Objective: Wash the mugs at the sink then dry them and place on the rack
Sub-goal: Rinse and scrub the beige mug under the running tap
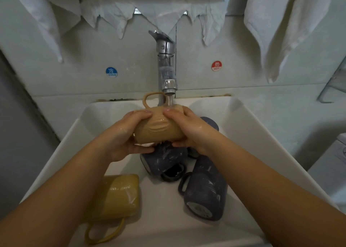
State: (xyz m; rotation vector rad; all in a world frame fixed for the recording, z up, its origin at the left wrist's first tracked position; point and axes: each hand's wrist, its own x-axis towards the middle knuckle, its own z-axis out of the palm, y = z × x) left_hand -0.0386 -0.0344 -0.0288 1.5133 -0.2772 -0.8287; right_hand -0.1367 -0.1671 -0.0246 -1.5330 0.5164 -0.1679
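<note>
A white tiled wall (243, 74) backs a white rectangular sink (249, 134), with pale cloths (277, 31) hanging along the top and round blue COLD (111, 72) and red HOT (216, 66) stickers either side of a chrome tap (166, 65).

Held over the basin, right under the tap's spout, is a tan mug (159, 128), tipped on its side with its handle up and toward the wall; water runs onto it and sheets down its body. The left hand (125, 136) has its grip curled round the mug's left side, thumb beneath and fingers over the top. The right hand (189, 128) grips the right side the same way, fingers wrapped over the top and thumb under the lower edge. Both hands are wet.

Below the tan mug, in the sink, a dark blue mug (164, 158) lies on its side by the drain. Just to its right a second dark blue mug (206, 186) lies with its base toward the camera. Part of a third dark mug (211, 122) shows behind the right wrist. A yellow mug (121, 196) lies on its side at the near left, partly hidden by the left forearm, its handle pointing toward the camera.
</note>
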